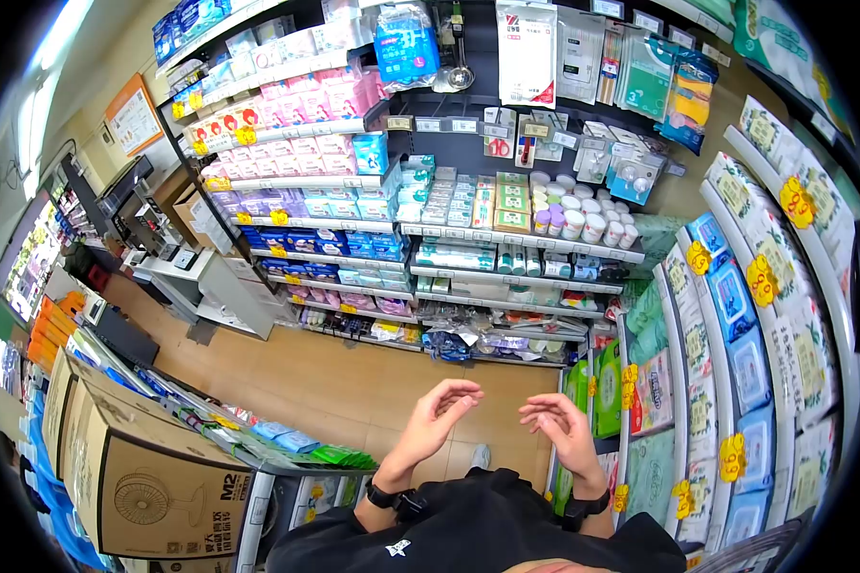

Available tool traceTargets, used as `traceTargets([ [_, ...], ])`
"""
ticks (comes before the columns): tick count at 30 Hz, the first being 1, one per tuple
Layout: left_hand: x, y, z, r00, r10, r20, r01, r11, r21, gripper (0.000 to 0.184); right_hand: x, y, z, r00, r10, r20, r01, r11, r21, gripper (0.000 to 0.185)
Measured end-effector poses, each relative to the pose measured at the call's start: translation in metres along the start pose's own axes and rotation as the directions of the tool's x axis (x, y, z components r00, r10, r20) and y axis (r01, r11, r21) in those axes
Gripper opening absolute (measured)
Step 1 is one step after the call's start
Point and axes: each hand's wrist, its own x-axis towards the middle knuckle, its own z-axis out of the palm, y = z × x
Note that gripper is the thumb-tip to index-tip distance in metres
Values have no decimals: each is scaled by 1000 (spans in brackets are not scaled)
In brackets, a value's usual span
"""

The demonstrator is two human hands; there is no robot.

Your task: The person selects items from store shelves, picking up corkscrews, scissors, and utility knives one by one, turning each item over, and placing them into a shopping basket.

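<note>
My left hand point(437, 417) is raised over the tiled floor in the lower middle of the head view, fingers bent but apart from the thumb, holding nothing. To its right, my right hand point(562, 430) is held up at a similar height, its fingers loosely curved and also holding nothing. The two hands face each other with a gap between them and touch no goods. Dark bands sit on both wrists. Nearest to my right hand are green packages point(607, 390) on the right shelf.
Ahead stands a shelf unit point(521, 241) with boxes, tubs and hanging packs. Shelves of tissue packs point(750, 372) curve along the right. A cardboard fan box point(158, 477) is at the lower left, beside a low shelf. A white counter point(186, 272) stands farther left.
</note>
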Motion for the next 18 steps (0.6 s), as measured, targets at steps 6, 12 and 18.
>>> traceTargets([
  [6,70,-4,22,1000,-19,10,19,1000,1,27,39,-1,-48,1000,2,-26,-1,1000,15,28],
  [12,104,-11,28,998,-51,21,51,999,-5,27,63,7,-82,996,59,-63,-58,998,18,28],
  [18,129,-23,10,998,-46,-51,44,998,-42,27,101,12,-92,994,88,-72,-86,996,27,27],
])
